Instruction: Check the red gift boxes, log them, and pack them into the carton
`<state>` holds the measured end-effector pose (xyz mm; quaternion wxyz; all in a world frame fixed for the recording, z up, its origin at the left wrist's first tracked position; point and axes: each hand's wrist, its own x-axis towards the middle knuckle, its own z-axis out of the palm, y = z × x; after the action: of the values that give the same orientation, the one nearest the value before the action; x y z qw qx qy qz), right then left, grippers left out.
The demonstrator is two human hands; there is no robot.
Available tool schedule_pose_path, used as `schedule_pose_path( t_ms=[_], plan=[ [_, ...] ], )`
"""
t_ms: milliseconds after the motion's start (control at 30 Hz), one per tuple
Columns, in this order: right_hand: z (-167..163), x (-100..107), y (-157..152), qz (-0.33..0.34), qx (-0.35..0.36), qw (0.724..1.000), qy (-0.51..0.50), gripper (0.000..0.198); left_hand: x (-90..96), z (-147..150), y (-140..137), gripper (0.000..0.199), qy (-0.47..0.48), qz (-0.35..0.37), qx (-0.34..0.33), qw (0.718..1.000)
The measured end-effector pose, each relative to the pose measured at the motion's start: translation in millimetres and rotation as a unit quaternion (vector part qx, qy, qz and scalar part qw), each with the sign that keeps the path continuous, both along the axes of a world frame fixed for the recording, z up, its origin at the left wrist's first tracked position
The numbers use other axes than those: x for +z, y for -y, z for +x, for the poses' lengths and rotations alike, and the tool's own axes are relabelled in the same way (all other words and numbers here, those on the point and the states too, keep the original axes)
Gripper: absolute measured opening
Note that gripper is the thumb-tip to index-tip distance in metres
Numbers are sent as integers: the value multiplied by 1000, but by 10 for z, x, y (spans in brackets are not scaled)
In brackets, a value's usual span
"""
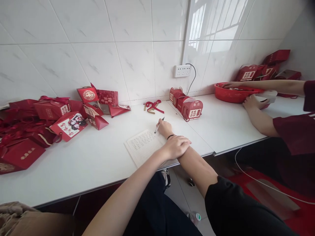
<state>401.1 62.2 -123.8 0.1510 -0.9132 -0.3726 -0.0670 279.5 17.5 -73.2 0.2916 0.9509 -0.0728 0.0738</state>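
Observation:
My right hand is closed around a pen, with a dark band at its wrist. The pen's tip is near the upper right part of a sheet or pad of paper, which carries several rows of small dark handwriting. My left hand lies across my right forearm just behind the wrist, its fingers laid over the arm and holding no object. The paper's lower right part is hidden under my arms.
Red gift boxes pile up on the left. A ribbon and a red box stand near the wall. At right, a person's hands work by a red basin and a white-and-red box. A socket is above.

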Motion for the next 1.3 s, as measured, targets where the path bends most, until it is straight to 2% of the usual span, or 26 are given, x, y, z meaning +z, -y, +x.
schedule_pose_path(
  t_ms=[100,200,367,533,667,767,1100,1300],
  plan=[
    [-4,2,-30,-4,-6,1000,-3,11,-37,159,-151,46,-13,16,26,999],
    [-2,6,-56,-6,-13,1000,-5,11,-60,272,-228,42,-49,30,43,997],
    [16,6,-28,8,3,1000,-1,12,-49,162,-121,39,-60,19,34,997],
    [-27,25,11,9,13,1000,-3,11,-166,-103,-26,35,35,-42,43,998],
    [-95,48,11,-4,5,1000,-7,12,-361,-208,20,32,143,-134,96,976],
    [-111,58,11,-12,1,1000,-7,14,-429,-235,74,33,173,-180,111,962],
    [-103,53,51,-23,1,1000,-5,21,-294,-399,354,33,114,-209,142,961],
    [-90,23,51,-17,1,1000,-25,23,-197,-696,583,50,51,-261,120,957]
  ],
)
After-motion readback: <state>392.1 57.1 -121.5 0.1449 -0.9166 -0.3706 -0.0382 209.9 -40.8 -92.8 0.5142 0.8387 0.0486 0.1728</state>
